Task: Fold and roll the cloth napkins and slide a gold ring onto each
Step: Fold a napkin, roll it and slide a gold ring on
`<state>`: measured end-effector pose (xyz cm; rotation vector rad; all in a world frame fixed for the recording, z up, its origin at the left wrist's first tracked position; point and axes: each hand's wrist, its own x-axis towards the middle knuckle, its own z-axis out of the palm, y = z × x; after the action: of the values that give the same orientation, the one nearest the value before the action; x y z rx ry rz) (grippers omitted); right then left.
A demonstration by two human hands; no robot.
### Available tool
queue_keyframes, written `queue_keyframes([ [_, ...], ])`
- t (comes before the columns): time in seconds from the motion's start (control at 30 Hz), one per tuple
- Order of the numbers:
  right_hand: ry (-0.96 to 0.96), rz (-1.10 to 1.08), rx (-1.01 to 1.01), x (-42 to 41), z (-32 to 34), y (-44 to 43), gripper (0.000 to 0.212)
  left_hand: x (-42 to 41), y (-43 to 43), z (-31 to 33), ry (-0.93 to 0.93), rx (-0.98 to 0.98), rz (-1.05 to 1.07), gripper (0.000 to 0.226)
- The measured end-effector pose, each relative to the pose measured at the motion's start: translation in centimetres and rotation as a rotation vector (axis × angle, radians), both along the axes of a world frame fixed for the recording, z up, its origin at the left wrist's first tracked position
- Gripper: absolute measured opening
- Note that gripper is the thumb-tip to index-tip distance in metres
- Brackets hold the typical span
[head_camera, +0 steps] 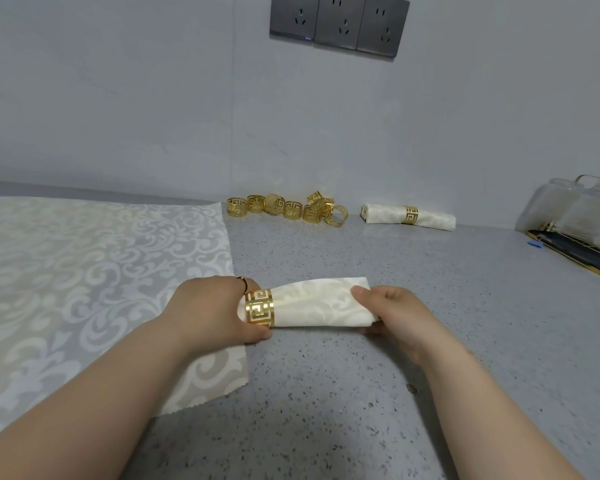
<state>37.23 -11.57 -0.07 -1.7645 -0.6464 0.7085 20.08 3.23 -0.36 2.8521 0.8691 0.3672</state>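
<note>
A rolled cream damask napkin (314, 304) lies across the grey speckled counter (326, 393) in front of me. A gold ring (259, 308) with a cut-out key pattern sits around its left end. My left hand (208, 311) grips that ring, thumb below and fingers above. My right hand (392, 315) holds the napkin's right end, thumb on top and fingers underneath. A finished rolled napkin with its own gold ring (408, 216) lies at the back by the wall. Several loose gold rings (284, 209) are heaped against the wall to its left.
Flat damask cloth (84, 271) covers the counter's left side, its corner under my left forearm. A dark gold-edged tray with clear glassware (575, 233) stands at the far right. Grey wall sockets (338, 24) are mounted on the wall above.
</note>
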Motion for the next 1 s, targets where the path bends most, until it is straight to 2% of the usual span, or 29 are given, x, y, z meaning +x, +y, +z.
queue_keyframes([
  [0.1,-0.448,-0.104,-0.056,-0.6,0.4,-0.1,0.024,0.1,-0.2,0.1,0.034,0.01,-0.006,0.083],
  [0.13,-0.644,-0.07,-0.095,-0.9,0.6,-0.1,0.042,0.2,-0.3,0.2,0.055,0.017,-0.01,0.09],
  [0.2,-1.031,0.126,-0.238,-1.9,0.6,0.1,0.074,0.4,-0.7,0.2,0.082,0.032,-0.028,0.092],
  [0.27,-1.25,0.327,-0.336,-3.0,0.0,1.0,0.074,0.7,-1.0,0.2,0.087,0.044,-0.056,0.091],
  [0.37,-1.258,0.377,-0.305,-3.5,-0.8,1.9,0.056,0.5,-1.1,0.4,0.069,0.002,-0.076,0.092],
  [0.43,-1.228,0.352,-0.265,-3.2,-1.1,1.8,0.048,-0.1,-0.6,0.8,0.005,-0.145,-0.036,0.084],
  [0.53,-1.197,0.33,-0.263,-2.6,-1.2,1.5,0.043,-1.8,1.1,1.1,-0.231,-0.366,0.128,0.049],
  [0.6,-1.178,0.33,-0.281,-2.4,-1.0,1.4,0.044,-3.5,1.9,1.2,-0.347,-0.389,0.266,0.024],
  [0.7,-1.174,0.349,-0.291,-2.7,-0.9,1.3,0.052,-5.2,1.9,0.7,-0.392,-0.445,0.365,0.047],
  [0.77,-1.176,0.367,-0.299,-3.0,-0.9,1.3,0.061,-5.1,1.3,0.4,-0.381,-0.543,0.349,0.049],
  [0.87,-1.187,0.395,-0.287,-3.6,-0.8,1.4,0.074,-3.9,0.7,0.0,-0.335,-0.545,0.36,0.059],
  [0.93,-1.218,0.406,-0.246,-4.1,-0.7,1.7,0.075,-3.2,0.4,-0.2,-0.363,-0.576,0.392,0.063],
  [1.0,-1.273,0.409,-0.196,-4.6,-0.8,2.1,0.066,-2.9,0.3,-0.6,-0.417,-0.686,0.399,0.064],
])
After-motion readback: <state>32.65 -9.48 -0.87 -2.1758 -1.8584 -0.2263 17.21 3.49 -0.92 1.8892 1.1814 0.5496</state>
